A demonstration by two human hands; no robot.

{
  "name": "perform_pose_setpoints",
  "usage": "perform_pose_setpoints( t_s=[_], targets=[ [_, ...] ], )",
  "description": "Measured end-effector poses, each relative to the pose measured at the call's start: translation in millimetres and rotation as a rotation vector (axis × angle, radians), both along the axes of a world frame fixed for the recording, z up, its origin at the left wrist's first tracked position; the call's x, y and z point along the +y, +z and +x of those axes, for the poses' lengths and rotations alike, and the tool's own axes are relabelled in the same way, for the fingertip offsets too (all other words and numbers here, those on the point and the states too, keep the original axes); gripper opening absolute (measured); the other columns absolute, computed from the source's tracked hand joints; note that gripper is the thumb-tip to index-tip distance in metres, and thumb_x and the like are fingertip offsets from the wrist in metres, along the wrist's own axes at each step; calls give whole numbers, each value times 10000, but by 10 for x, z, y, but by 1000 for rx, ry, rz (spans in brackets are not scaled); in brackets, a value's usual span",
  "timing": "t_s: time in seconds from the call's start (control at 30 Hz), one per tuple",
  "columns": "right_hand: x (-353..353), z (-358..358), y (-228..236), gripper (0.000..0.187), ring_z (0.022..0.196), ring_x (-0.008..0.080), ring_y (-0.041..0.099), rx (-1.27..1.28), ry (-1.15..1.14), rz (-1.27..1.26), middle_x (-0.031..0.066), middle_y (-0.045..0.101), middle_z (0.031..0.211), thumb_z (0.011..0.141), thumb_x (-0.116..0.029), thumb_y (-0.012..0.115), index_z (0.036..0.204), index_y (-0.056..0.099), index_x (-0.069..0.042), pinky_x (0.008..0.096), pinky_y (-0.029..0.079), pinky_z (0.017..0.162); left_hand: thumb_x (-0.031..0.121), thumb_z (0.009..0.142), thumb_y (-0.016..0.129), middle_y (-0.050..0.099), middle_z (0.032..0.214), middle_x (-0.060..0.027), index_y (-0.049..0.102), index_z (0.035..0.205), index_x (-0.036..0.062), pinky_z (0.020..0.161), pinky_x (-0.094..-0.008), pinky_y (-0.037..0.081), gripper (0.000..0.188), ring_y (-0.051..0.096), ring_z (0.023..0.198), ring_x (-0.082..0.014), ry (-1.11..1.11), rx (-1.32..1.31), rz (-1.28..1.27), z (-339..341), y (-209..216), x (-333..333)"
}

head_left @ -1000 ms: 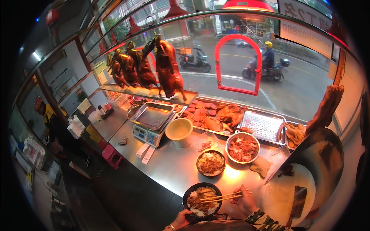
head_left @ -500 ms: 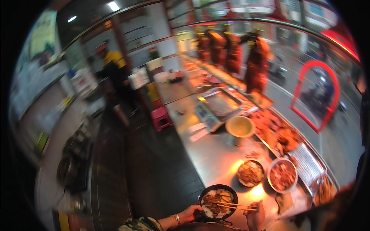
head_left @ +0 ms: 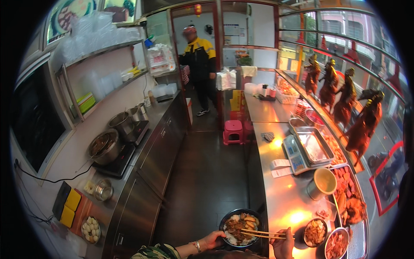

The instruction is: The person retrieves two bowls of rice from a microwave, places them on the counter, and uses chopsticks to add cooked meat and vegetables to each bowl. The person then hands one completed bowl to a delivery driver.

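My left hand [head_left: 214,240] grips the left rim of a black bowl [head_left: 226,216] with white rice [head_left: 235,238], brown meat and pale slices in it. In my right hand [head_left: 283,245] is a pair of wooden chopsticks [head_left: 265,234], their tips at the food in the bowl. The bowl is held off the left edge of the steel counter [head_left: 280,192], above the floor. Right of my right hand stand a second dark bowl of food [head_left: 315,233] and a metal bowl of chopped meat [head_left: 337,245].
Roast ducks [head_left: 361,123] hang along the window. A scale [head_left: 296,156] with a tray and a tall container [head_left: 322,183] stand on the right counter. Pots [head_left: 103,149] line the left counter. A pink stool [head_left: 233,131] and a person [head_left: 199,64] are beyond the aisle.
My view has swung leftward, so the left counter and doorway show more fully. The bowl has shifted off the counter top to its left. Both hands keep their grips on the bowl and chopsticks.
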State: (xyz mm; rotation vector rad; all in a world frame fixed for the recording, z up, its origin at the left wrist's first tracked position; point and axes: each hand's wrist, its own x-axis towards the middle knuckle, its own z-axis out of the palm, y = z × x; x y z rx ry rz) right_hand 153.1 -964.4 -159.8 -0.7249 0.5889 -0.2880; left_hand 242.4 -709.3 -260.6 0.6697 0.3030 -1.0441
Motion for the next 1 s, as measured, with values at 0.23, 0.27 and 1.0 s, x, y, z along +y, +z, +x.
perform_pose_setpoints(
  t_s=[0.23,0.27,1.0],
  targets=[
    [699,908,-122,386,493,230,549,-16,204,16,90,540,602,939,-372,352,797,511,-50,335,481,476,44,757,456,566,1091,-154,520,1057,-79,941,-352,388,330,532,1008,-241,54,-59,-112,614,-341,810],
    [785,1029,-148,387,510,228,567,-21,230,35,94,552,616,943,-364,341,797,511,-48,333,498,496,41,757,452,559,1104,-156,509,1073,-83,948,-355,381,344,527,1018,-244,79,-61,-106,688,-355,916],
    [1380,2680,-345,379,637,256,586,-25,570,140,132,559,750,940,-361,354,857,487,-15,355,492,602,82,738,450,484,1199,-179,385,1200,-78,1002,-431,306,493,450,1118,-305,445,49,75,1468,-121,1651]
  ],
)
